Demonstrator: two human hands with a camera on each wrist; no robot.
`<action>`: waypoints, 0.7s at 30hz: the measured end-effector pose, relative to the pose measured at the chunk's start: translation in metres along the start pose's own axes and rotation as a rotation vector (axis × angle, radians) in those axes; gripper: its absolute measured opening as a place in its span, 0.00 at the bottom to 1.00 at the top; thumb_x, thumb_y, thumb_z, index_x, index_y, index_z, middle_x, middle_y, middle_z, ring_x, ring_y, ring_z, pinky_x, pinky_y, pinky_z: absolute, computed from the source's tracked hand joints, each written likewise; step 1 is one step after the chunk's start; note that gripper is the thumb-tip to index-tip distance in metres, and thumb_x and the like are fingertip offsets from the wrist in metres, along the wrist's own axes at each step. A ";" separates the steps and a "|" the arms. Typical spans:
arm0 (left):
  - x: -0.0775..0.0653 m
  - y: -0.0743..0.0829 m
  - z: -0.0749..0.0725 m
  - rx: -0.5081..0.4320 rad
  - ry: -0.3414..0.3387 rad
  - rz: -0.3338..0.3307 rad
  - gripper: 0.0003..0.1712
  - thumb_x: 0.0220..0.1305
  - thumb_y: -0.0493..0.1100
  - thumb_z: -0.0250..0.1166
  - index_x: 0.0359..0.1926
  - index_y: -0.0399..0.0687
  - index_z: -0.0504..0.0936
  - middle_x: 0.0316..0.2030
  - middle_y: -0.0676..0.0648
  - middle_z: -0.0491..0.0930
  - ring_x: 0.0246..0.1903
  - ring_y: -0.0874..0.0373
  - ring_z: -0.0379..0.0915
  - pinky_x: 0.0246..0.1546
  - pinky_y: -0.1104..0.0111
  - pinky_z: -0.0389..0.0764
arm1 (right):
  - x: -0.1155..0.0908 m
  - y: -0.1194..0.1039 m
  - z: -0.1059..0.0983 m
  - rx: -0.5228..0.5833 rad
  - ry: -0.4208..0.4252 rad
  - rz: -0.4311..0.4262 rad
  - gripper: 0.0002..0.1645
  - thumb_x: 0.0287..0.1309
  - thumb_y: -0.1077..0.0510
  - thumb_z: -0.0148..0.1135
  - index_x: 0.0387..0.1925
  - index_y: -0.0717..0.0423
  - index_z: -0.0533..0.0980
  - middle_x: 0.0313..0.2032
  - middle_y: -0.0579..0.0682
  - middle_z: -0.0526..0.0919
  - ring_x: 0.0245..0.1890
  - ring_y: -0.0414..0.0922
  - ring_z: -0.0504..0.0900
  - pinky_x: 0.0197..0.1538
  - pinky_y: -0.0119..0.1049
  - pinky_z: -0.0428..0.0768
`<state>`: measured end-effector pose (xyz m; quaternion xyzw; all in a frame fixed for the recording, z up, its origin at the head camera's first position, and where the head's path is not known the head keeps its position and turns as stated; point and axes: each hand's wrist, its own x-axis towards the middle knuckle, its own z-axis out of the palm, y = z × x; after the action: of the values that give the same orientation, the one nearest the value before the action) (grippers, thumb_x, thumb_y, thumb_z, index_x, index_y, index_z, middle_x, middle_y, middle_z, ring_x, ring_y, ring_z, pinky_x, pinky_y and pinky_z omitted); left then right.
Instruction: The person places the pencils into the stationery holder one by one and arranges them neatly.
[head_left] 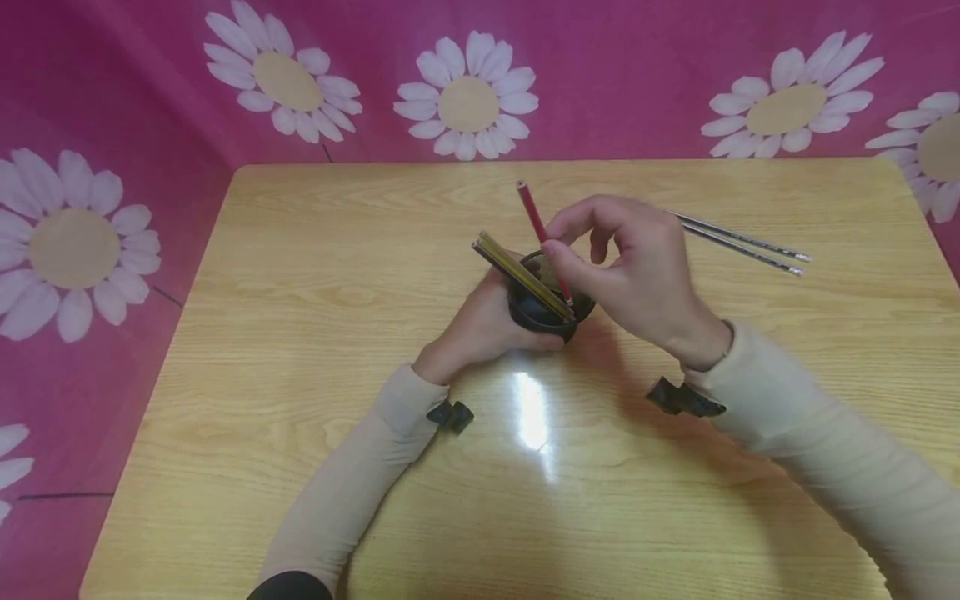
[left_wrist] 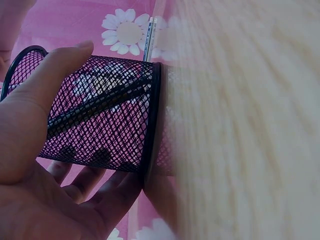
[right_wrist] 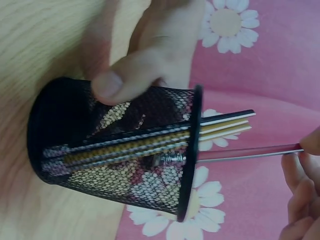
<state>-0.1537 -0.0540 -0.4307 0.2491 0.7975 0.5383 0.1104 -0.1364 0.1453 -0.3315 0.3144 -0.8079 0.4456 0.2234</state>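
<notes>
A black wire-mesh pencil cup stands on the table, and my left hand grips it round its side. In the left wrist view the thumb lies along the mesh cup and the fingers curl beneath it. Several yellow-and-black striped pencils lean in the cup toward the left. My right hand pinches a red pencil above the rim. In the right wrist view the red pencil's metal-banded end is just inside the cup's mouth, beside the striped pencils.
Two silver patterned pencils lie on the wooden table to the right, partly behind my right hand. Pink cloth with white daisies hangs along the back and left edges. Small dark devices sit at both wrists.
</notes>
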 end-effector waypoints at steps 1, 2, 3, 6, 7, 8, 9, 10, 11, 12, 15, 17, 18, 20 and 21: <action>0.000 0.000 0.000 -0.006 -0.002 0.003 0.52 0.43 0.40 0.92 0.69 0.44 0.75 0.58 0.50 0.82 0.59 0.59 0.77 0.70 0.67 0.70 | -0.001 0.001 0.001 -0.009 -0.005 0.004 0.08 0.65 0.61 0.73 0.39 0.63 0.87 0.34 0.52 0.91 0.28 0.38 0.77 0.31 0.27 0.71; 0.000 0.001 0.000 -0.010 -0.003 0.003 0.52 0.43 0.40 0.92 0.70 0.44 0.75 0.58 0.50 0.83 0.59 0.60 0.77 0.70 0.67 0.70 | -0.002 0.002 0.002 -0.015 -0.010 0.008 0.07 0.64 0.61 0.73 0.39 0.63 0.87 0.34 0.51 0.91 0.27 0.37 0.76 0.30 0.27 0.70; 0.000 0.001 0.000 -0.017 -0.005 0.009 0.52 0.44 0.39 0.91 0.70 0.44 0.76 0.58 0.50 0.83 0.59 0.59 0.77 0.70 0.67 0.70 | -0.003 0.003 0.003 -0.018 -0.019 0.013 0.07 0.65 0.61 0.73 0.39 0.63 0.87 0.34 0.51 0.91 0.27 0.38 0.76 0.30 0.27 0.70; 0.000 0.001 0.000 -0.035 -0.012 0.025 0.52 0.45 0.38 0.91 0.71 0.45 0.76 0.59 0.50 0.83 0.59 0.60 0.77 0.70 0.67 0.70 | -0.006 0.004 0.006 -0.031 -0.043 0.035 0.06 0.65 0.61 0.73 0.39 0.61 0.88 0.34 0.51 0.91 0.26 0.38 0.76 0.29 0.27 0.70; 0.000 0.000 0.000 -0.040 -0.012 0.027 0.51 0.45 0.38 0.91 0.71 0.45 0.77 0.58 0.50 0.84 0.59 0.60 0.77 0.70 0.67 0.70 | -0.007 0.005 0.007 -0.038 -0.047 0.046 0.06 0.65 0.61 0.73 0.39 0.61 0.88 0.34 0.50 0.91 0.25 0.39 0.76 0.29 0.28 0.70; 0.000 0.000 0.001 -0.042 -0.012 0.026 0.50 0.45 0.38 0.91 0.70 0.44 0.77 0.58 0.50 0.84 0.58 0.60 0.78 0.70 0.67 0.70 | -0.007 0.005 0.008 -0.040 -0.054 0.058 0.05 0.64 0.61 0.74 0.39 0.60 0.88 0.33 0.50 0.91 0.25 0.39 0.76 0.29 0.28 0.70; 0.000 0.000 0.001 -0.045 -0.013 0.025 0.49 0.45 0.37 0.90 0.69 0.44 0.77 0.57 0.50 0.84 0.58 0.60 0.78 0.70 0.67 0.70 | -0.008 0.005 0.009 -0.043 -0.062 0.069 0.05 0.64 0.61 0.74 0.39 0.60 0.88 0.33 0.49 0.91 0.24 0.39 0.76 0.28 0.28 0.69; 0.000 0.000 0.001 -0.047 -0.012 0.022 0.49 0.46 0.37 0.90 0.69 0.43 0.77 0.57 0.50 0.84 0.58 0.60 0.78 0.69 0.67 0.70 | -0.008 0.005 0.010 -0.048 -0.067 0.081 0.05 0.64 0.61 0.75 0.39 0.59 0.89 0.33 0.48 0.90 0.24 0.39 0.75 0.27 0.29 0.69; 0.000 0.000 0.001 -0.050 -0.012 0.020 0.49 0.46 0.37 0.90 0.69 0.43 0.77 0.57 0.50 0.84 0.58 0.60 0.78 0.69 0.67 0.71 | -0.009 0.005 0.011 -0.051 -0.072 0.092 0.04 0.63 0.62 0.76 0.39 0.59 0.89 0.32 0.47 0.90 0.23 0.39 0.74 0.27 0.29 0.68; 0.000 0.000 0.001 -0.051 -0.012 0.019 0.48 0.46 0.37 0.90 0.68 0.43 0.77 0.57 0.49 0.85 0.57 0.60 0.78 0.69 0.67 0.71 | -0.010 0.005 0.013 -0.054 -0.079 0.104 0.04 0.63 0.63 0.76 0.40 0.58 0.89 0.32 0.46 0.90 0.23 0.39 0.74 0.26 0.29 0.67; 0.000 0.001 0.001 -0.057 -0.013 0.014 0.50 0.47 0.37 0.90 0.70 0.42 0.77 0.58 0.49 0.85 0.59 0.60 0.78 0.70 0.67 0.70 | -0.011 0.006 0.016 -0.064 -0.101 0.129 0.04 0.63 0.64 0.77 0.40 0.57 0.90 0.32 0.45 0.90 0.22 0.39 0.73 0.26 0.29 0.65; 0.000 0.001 0.000 -0.058 -0.012 0.012 0.50 0.47 0.37 0.90 0.71 0.42 0.76 0.60 0.48 0.85 0.60 0.61 0.78 0.71 0.67 0.70 | -0.012 0.006 0.017 -0.070 -0.116 0.139 0.05 0.63 0.65 0.77 0.40 0.57 0.90 0.31 0.44 0.90 0.21 0.39 0.72 0.25 0.29 0.64; 0.000 0.001 0.000 -0.059 -0.012 0.010 0.50 0.47 0.37 0.90 0.71 0.42 0.76 0.60 0.48 0.84 0.60 0.61 0.78 0.71 0.67 0.69 | -0.012 0.006 0.018 -0.072 -0.124 0.144 0.05 0.63 0.64 0.77 0.41 0.57 0.91 0.31 0.44 0.90 0.21 0.40 0.72 0.25 0.29 0.63; 0.000 0.001 0.001 -0.066 -0.015 0.011 0.51 0.47 0.37 0.90 0.72 0.42 0.75 0.63 0.47 0.84 0.62 0.61 0.77 0.72 0.67 0.69 | -0.012 0.007 0.019 -0.077 -0.138 0.150 0.04 0.63 0.64 0.77 0.40 0.57 0.91 0.31 0.45 0.90 0.22 0.40 0.73 0.26 0.29 0.64; 0.000 0.001 0.001 -0.068 -0.016 0.009 0.51 0.47 0.37 0.90 0.72 0.42 0.75 0.63 0.47 0.84 0.62 0.61 0.77 0.72 0.67 0.69 | -0.012 0.007 0.020 -0.081 -0.147 0.154 0.04 0.63 0.64 0.77 0.40 0.57 0.91 0.30 0.45 0.90 0.22 0.40 0.73 0.26 0.29 0.64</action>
<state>-0.1533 -0.0530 -0.4305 0.2529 0.7767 0.5636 0.1228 -0.1342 0.1350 -0.3534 0.2737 -0.8612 0.4042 0.1412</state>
